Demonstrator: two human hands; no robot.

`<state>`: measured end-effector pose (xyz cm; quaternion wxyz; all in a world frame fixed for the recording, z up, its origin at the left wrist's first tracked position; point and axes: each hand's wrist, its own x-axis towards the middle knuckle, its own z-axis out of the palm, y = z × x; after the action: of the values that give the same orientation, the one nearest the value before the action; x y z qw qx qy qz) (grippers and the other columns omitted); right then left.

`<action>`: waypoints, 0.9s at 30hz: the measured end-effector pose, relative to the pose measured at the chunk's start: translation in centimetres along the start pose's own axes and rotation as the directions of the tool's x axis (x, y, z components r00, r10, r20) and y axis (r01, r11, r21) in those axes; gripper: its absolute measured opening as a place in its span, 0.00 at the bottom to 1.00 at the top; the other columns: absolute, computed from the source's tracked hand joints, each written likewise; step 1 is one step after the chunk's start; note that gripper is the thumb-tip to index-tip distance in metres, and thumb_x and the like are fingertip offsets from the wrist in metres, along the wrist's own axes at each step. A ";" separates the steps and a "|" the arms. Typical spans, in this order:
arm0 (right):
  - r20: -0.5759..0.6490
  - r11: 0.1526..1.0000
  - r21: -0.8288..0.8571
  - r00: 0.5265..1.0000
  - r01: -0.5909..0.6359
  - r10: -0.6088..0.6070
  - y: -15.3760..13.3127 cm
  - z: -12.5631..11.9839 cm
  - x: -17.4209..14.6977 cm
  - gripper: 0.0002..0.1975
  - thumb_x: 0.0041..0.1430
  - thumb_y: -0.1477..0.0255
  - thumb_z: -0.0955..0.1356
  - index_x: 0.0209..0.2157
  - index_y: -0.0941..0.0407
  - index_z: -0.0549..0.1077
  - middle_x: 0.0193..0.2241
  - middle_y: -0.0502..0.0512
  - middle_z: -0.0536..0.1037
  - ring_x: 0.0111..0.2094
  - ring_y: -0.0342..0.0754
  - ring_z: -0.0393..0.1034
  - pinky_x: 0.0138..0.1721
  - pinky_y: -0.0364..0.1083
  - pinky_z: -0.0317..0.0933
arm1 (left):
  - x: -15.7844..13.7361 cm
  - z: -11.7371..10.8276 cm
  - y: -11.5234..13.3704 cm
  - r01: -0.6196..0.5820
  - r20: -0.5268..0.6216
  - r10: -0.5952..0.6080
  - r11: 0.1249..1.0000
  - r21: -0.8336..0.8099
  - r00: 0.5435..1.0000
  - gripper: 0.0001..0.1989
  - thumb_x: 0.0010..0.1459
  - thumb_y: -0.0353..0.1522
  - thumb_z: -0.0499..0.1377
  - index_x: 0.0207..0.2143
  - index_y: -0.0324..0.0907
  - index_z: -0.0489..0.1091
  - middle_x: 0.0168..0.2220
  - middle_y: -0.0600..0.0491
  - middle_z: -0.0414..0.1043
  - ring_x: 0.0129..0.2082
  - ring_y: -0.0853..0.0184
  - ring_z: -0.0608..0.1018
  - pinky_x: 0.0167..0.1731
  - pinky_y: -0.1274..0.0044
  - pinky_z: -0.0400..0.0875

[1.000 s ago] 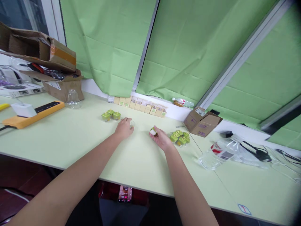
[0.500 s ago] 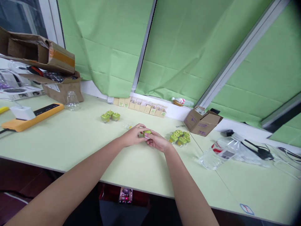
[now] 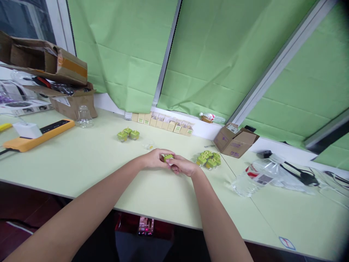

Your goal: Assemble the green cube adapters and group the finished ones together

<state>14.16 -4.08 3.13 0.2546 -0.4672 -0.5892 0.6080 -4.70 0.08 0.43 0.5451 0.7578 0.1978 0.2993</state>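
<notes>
Between my hands is a small green lid [image 3: 168, 157], partly covered by my fingers; whether a clear cup is under it I cannot tell. My left hand [image 3: 156, 158] has its fingers curled round its left and far side. My right hand [image 3: 183, 165] grips it from the right, thumb on the near side. Just beyond my left hand a small clear cup [image 3: 148, 145] with a yellow mark sits on the table. A cluster of green-lidded clear cups [image 3: 208, 159] stands to the right, and a smaller group of green-lidded cups [image 3: 128, 134] to the left.
A row of small beige boxes [image 3: 165, 123] lines the back of the table [image 3: 89, 160]. An open carton [image 3: 235, 140] and a large clear bottle [image 3: 256, 176] stand at the right. An orange power strip [image 3: 51, 134], a clear jar [image 3: 84, 118] and stacked cardboard boxes [image 3: 72, 100] are left.
Both hands have come slightly nearer to me with the green lid, which has turned a little between my fingers. The cups on the table have stayed put.
</notes>
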 end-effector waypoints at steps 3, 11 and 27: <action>-0.005 1.000 -0.002 1.000 -0.013 0.013 -0.1 0.0 -0.1 0.16 0.51 0.61 0.72 0.34 0.57 0.69 0.26 0.48 0.70 0.18 0.35 0.51 0.17 0.38 0.49 | 0.0 -0.3 -0.2 0.019 0.038 -0.018 1.000 -0.018 0.999 0.36 0.46 0.31 0.68 0.59 0.41 0.65 0.47 0.44 0.76 0.38 0.63 0.80 0.43 0.69 0.73; -0.039 1.000 0.015 0.999 -0.021 0.021 0.1 0.0 0.3 0.14 0.50 0.62 0.72 0.33 0.57 0.71 0.23 0.47 0.69 0.17 0.36 0.52 0.16 0.38 0.49 | 0.0 0.1 0.2 0.056 0.001 -0.056 0.998 0.016 0.998 0.32 0.47 0.27 0.64 0.57 0.40 0.68 0.39 0.47 0.79 0.37 0.63 0.79 0.40 0.73 0.72; -0.195 0.999 0.024 0.980 -0.045 0.049 0.5 0.5 1.0 0.10 0.47 0.67 0.67 0.33 0.54 0.70 0.17 0.43 0.60 0.17 0.39 0.51 0.15 0.39 0.51 | 0.0 0.0 -0.4 0.078 -0.103 -0.078 0.997 -0.003 0.992 0.31 0.45 0.27 0.63 0.55 0.40 0.67 0.38 0.50 0.77 0.34 0.67 0.77 0.38 0.74 0.71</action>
<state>13.47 -3.55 2.31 0.3013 -0.5359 -0.5441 0.5709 -4.68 0.26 0.09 0.5449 0.7335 0.2551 0.3163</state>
